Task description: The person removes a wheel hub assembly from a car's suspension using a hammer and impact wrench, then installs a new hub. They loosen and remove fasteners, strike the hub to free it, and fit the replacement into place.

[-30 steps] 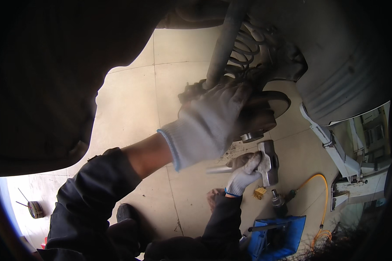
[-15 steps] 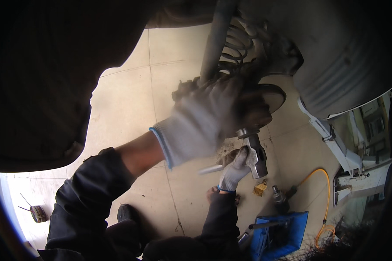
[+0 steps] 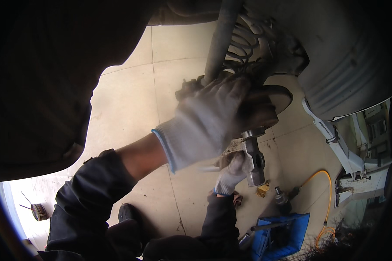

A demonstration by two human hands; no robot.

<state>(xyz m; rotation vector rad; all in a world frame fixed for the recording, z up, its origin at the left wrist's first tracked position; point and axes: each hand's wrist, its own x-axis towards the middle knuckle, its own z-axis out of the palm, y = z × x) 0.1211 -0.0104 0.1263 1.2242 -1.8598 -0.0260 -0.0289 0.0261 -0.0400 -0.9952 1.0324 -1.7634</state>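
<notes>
In a white knit glove with a blue cuff, my left hand [image 3: 204,117] lies over a wheel hub assembly, its darkened fingers curled around the brake disc [image 3: 283,98]. What the fingertips press on is in shadow. Below it my right hand [image 3: 231,172], also gloved, grips a hammer [image 3: 255,163] close to its head. One end of the steel head is at the underside of the hub; whether they touch I cannot tell. The hammer's handle runs left from my fist and is blurred. A coil spring [image 3: 241,43] and a shock absorber [image 3: 222,41] rise above the hub.
Dark vehicle bodywork [image 3: 39,87] overhangs the left. A white lift arm [image 3: 335,139] stands at right. On the floor are a blue crate [image 3: 302,235] with tools, an air tool [image 3: 282,198] near an orange hose [image 3: 329,195], a small yellow piece [image 3: 262,190] and a round container [image 3: 39,212].
My right hand and the hammer have shifted slightly down, toward me. My left hand stays on the disc. The hub and surroundings sit a little farther right in view.
</notes>
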